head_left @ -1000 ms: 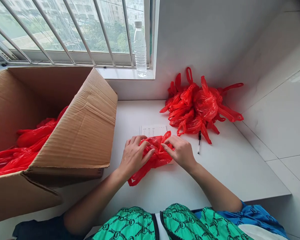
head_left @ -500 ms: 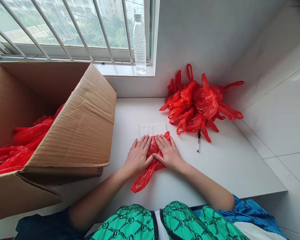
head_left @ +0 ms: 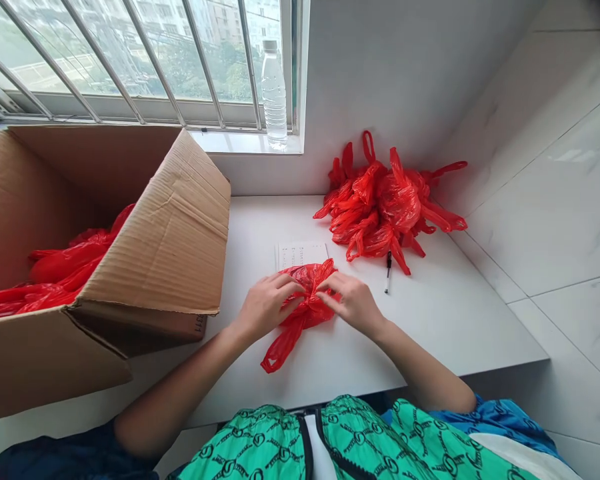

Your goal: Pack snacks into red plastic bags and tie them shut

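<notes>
On the white table lies a knotted red plastic bag (head_left: pixel 307 313), with one handle loop stretched toward the table's front edge. My left hand (head_left: pixel 270 303) pinches the bag from its left side, near the knot. From the right, my right hand (head_left: pixel 353 303) pinches it too, thumb and fingers close together on the gathered plastic. What the bag holds cannot be made out. A sheet of paper with writing (head_left: pixel 303 253) lies just behind the bag, partly covered by it.
An open cardboard box (head_left: pixel 165 247) with red bags (head_left: pixel 70 267) inside stands at the left. Red bags (head_left: pixel 395 200) are heaped at the back right, a pen (head_left: pixel 388 273) in front. A water bottle (head_left: pixel 275 100) stands on the windowsill (head_left: pixel 215 141).
Both hands have risen from lying flat on the bag and now pinch its gathered plastic near the knot. The view has shifted slightly.
</notes>
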The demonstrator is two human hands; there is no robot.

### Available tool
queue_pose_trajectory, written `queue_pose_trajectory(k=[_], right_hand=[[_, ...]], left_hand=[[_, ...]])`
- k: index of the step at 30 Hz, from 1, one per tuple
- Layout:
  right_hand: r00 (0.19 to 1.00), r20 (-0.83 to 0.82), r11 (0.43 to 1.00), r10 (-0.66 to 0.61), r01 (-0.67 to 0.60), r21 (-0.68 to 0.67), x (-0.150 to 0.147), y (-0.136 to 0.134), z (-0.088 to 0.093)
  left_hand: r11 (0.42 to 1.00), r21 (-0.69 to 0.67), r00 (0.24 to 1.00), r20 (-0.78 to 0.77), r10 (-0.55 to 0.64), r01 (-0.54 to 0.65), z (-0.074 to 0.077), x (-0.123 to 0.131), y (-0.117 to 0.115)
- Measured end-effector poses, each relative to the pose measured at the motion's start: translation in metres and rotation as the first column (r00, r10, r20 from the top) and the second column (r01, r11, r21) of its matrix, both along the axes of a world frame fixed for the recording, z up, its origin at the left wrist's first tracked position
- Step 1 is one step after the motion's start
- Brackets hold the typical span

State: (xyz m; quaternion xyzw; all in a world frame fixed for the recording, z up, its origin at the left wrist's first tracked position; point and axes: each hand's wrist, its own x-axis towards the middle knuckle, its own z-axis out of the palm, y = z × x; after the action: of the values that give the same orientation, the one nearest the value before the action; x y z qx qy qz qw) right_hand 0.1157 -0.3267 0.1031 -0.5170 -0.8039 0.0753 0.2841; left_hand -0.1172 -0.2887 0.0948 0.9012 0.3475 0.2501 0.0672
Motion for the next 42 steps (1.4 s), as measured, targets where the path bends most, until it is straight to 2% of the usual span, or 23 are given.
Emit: queue_pose_trajectory(k=[2, 4, 7, 10, 14, 18, 21, 23, 25, 27, 29, 31, 33, 35, 37, 39, 40, 42], right_hand=[[0.992, 0.119, 0.999, 0.029, -0.024, -0.043, -0.008, -0.006, -0.006], [0.976, 0.219, 0.999, 0.018, -0.009, -0.042, -0.014, -0.007, -0.016], [0.964, 0.263, 0.999, 0.023, -0.013, -0.039, -0.017, -0.005, -0.026], [0.972, 0.235, 1.000, 0.019, -0.015, -0.019, -0.013, 0.000, -0.021], [0.988, 0.156, 0.998, -0.013, 0.004, 0.060, -0.008, 0.007, -0.001], [0.990, 0.140, 0.994, -0.023, 0.008, 0.112, -0.004, 0.013, 0.011], [0.990, 0.116, 0.988, -0.075, 0.058, 0.142, 0.009, 0.016, 0.012], [0.984, 0.035, 0.974, -0.172, 0.165, 0.154, 0.025, 0.017, 0.010], [0.966, -0.052, 0.961, -0.251, 0.256, 0.104, 0.040, 0.015, 0.008], [0.965, -0.076, 0.967, -0.252, 0.254, 0.025, 0.050, 0.012, 0.006], [0.977, -0.057, 0.979, -0.204, 0.205, 0.006, 0.052, 0.009, 0.008], [0.987, -0.025, 0.986, -0.159, 0.160, 0.053, 0.046, 0.007, 0.013], [0.995, 0.013, 0.991, -0.104, 0.102, 0.082, 0.036, 0.007, 0.019], [0.999, 0.039, 0.998, -0.038, 0.036, 0.058, 0.028, 0.010, 0.024], [0.999, -0.024, 0.999, -0.026, 0.027, 0.025, 0.026, 0.013, 0.026], [0.970, -0.217, 0.994, -0.110, 0.112, -0.004, 0.032, 0.016, 0.024], [0.929, -0.328, 0.984, -0.173, 0.174, -0.026, 0.037, 0.017, 0.022], [0.827, -0.491, 0.959, -0.276, 0.268, -0.088, 0.048, 0.017, 0.017]], left_hand=[[0.998, -0.008, 0.995, -0.082, -0.059, 0.059, -0.002, 0.004, -0.001], [0.999, -0.002, 0.992, -0.114, -0.046, 0.047, -0.008, 0.007, -0.002], [1.000, 0.003, 0.993, -0.114, -0.031, 0.031, -0.012, 0.009, -0.003], [1.000, 0.003, 0.997, -0.078, 0.014, -0.014, -0.008, 0.009, -0.003], [0.988, -0.002, 0.988, -0.019, 0.156, -0.156, 0.004, 0.008, 0.001], [0.983, 0.011, 0.983, -0.007, 0.184, -0.184, 0.011, 0.007, 0.005], [0.970, -0.016, 0.969, 0.050, 0.243, -0.242, 0.010, -0.003, 0.010], [0.947, -0.059, 0.936, 0.144, 0.322, -0.317, 0.008, -0.013, 0.014], [0.920, -0.133, 0.889, 0.237, 0.392, -0.370, 0.004, -0.022, 0.017], [0.904, -0.211, 0.862, 0.283, 0.421, -0.372, 0.003, -0.026, 0.017], [0.915, -0.227, 0.870, 0.301, 0.390, -0.332, 0.005, -0.021, 0.012], [0.956, -0.147, 0.916, 0.283, 0.285, -0.252, 0.010, -0.008, 0.005], [0.989, -0.027, 0.970, 0.190, 0.150, -0.148, 0.018, 0.008, -0.001], [0.996, 0.060, 0.994, 0.081, 0.068, -0.073, 0.023, 0.021, -0.002], [0.994, 0.079, 0.995, 0.072, 0.069, -0.075, 0.025, 0.025, 0.001], [0.990, -0.008, 0.967, 0.214, 0.138, -0.140, 0.023, 0.022, 0.004], [0.980, -0.084, 0.926, 0.321, 0.199, -0.182, 0.021, 0.018, 0.005], [0.939, -0.252, 0.793, 0.510, 0.334, -0.233, 0.017, 0.010, 0.004]])
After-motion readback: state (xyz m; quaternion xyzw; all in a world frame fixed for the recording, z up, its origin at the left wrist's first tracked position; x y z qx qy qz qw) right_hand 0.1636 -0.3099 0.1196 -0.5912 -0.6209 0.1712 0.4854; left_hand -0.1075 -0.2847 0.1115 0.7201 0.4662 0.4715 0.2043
